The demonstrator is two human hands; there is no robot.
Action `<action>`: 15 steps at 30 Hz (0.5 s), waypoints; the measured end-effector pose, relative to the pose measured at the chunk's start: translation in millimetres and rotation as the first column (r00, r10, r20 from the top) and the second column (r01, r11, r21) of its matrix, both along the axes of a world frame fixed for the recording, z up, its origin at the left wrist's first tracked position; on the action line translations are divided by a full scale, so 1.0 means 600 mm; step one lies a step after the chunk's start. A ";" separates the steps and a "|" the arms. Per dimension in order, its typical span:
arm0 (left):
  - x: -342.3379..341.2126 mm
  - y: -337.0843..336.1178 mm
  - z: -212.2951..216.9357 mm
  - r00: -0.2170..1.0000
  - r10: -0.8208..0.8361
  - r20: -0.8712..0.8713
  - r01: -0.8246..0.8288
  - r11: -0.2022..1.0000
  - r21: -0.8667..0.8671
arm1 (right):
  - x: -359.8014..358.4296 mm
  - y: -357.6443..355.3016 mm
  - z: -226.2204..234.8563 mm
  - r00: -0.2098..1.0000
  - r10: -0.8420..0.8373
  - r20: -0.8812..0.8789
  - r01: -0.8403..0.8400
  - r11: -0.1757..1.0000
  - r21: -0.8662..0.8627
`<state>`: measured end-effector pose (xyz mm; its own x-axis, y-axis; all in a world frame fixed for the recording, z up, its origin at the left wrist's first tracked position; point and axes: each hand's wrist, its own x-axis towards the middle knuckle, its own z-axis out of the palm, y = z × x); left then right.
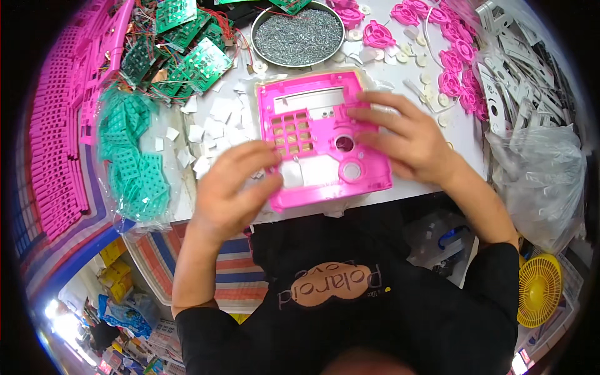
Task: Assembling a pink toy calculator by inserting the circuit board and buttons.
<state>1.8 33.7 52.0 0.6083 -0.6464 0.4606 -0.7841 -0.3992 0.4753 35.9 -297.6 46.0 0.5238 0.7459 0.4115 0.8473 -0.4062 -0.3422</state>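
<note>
A pink plastic housing panel (320,150) lies in front of me, its ribbed inner side up. It has a grid of square key openings, a long slot at the far end and two round holes on the right. My left hand (232,187) grips its left edge, with the thumb near the lower left opening. On the opposite side my right hand (409,137) holds the right edge, fingers reaching over the rim beside the upper round hole. Under the panel's far edge shows some brownish padding wrapped in clear film.
Behind the panel stands a round metal dish of small screws (299,37). Green circuit boards (203,65) with wires and bagged teal keypads (134,159) lie left, beside stacked pink panels (59,125). Pink rings (459,56), white discs and bagged white-grey parts (515,69) lie right.
</note>
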 end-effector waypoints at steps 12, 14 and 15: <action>-0.039 -0.008 -0.030 0.996 -0.030 -0.082 0.036 0.997 0.074 | -0.005 -0.014 0.008 0.972 0.035 -0.233 -0.085 0.975 -0.207; -0.034 -0.010 -0.032 0.988 -0.026 -0.155 0.042 0.994 0.102 | -0.009 -0.010 0.017 0.971 -0.004 -0.238 -0.071 0.950 -0.304; -0.021 -0.008 -0.027 0.982 -0.029 -0.185 0.052 0.991 0.121 | -0.012 -0.007 0.022 0.971 -0.023 -0.239 -0.065 0.934 -0.351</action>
<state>-10.8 29.1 36.0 0.6469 -0.7174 0.2585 -0.7056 -0.4346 0.5597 28.7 -301.5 59.1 0.5554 0.8315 -0.0142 0.7697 -0.5205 -0.3698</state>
